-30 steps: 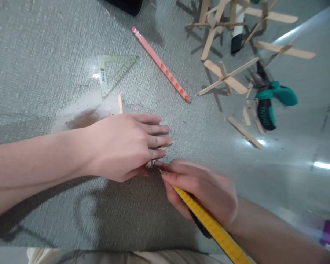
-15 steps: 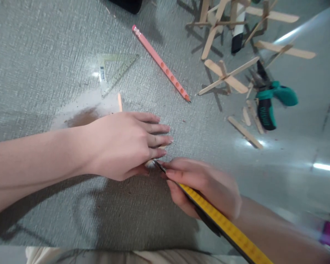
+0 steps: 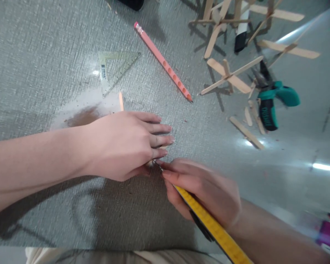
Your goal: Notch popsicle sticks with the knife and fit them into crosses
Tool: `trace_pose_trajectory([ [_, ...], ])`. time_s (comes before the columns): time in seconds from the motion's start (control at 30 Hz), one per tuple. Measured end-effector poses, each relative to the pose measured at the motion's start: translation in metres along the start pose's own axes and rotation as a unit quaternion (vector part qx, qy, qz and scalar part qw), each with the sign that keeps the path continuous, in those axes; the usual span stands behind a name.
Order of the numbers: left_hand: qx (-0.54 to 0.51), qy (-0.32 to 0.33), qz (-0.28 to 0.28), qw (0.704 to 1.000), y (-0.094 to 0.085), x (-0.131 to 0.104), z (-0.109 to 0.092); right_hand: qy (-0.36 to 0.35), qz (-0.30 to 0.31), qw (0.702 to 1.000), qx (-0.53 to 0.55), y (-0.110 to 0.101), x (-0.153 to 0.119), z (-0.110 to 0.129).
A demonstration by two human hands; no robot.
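My left hand (image 3: 123,145) lies palm down on the grey table, fingers spread, over a thin wooden stick (image 3: 121,101) whose end shows above the hand. A bit of wood also shows between its lower fingers. My right hand (image 3: 203,189) is wrapped round a yellow and black cutter (image 3: 213,223). The cutter's blade tip touches or nearly touches the wood beside my left little finger; the exact contact is hidden.
A pink pencil (image 3: 165,64) and a clear set square (image 3: 117,69) lie beyond my left hand. Joined wooden sticks (image 3: 227,77), green-handled pliers (image 3: 269,106), a white cutter (image 3: 241,33) and loose wood pieces (image 3: 246,133) are at the upper right.
My right hand and the yellow cutter have shifted slightly left, and the cutter's rear end has swung left. My left hand stays spread on the stick. The whole view has shifted slightly.
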State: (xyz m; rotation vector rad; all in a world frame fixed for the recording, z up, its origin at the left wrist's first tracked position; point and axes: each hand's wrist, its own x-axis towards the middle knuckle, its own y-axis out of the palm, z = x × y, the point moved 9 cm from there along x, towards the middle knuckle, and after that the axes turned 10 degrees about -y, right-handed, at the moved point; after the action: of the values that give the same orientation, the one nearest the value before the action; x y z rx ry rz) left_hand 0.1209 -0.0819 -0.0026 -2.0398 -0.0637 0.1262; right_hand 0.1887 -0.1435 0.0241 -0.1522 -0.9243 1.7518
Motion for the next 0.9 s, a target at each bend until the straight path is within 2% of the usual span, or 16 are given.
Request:
trace_pose_trajectory([
  [0.2, -0.013, 0.004, -0.014, 1.000, -0.0038, -0.0003, -0.0007, -0.012, 0.033, 0.995, 0.090, 0.0056, 0.0007, -0.0020],
  [0.3, -0.018, 0.008, -0.020, 1.000, -0.0047, -0.0012, -0.0016, -0.013, 0.028, 0.997, 0.077, 0.0024, 0.0044, -0.0028],
  [0.43, -0.017, 0.009, -0.028, 0.999, -0.0059, -0.0015, -0.0015, -0.015, 0.061, 0.995, 0.084, 0.0082, 0.0070, -0.0014],
  [0.63, -0.011, 0.008, -0.020, 1.000, -0.0047, -0.0006, -0.0008, -0.006, 0.022, 0.999, 0.028, 0.0003, 0.0039, -0.0009],
  [0.77, -0.002, -0.001, -0.003, 1.000, -0.0013, -0.0003, 0.0003, -0.005, 0.022, 0.999, 0.032, 0.0008, 0.0027, -0.0005],
  [0.9, -0.003, 0.004, -0.015, 1.000, -0.0027, 0.0001, -0.0009, -0.016, 0.019, 0.999, 0.025, 0.0011, 0.0023, -0.0005],
])
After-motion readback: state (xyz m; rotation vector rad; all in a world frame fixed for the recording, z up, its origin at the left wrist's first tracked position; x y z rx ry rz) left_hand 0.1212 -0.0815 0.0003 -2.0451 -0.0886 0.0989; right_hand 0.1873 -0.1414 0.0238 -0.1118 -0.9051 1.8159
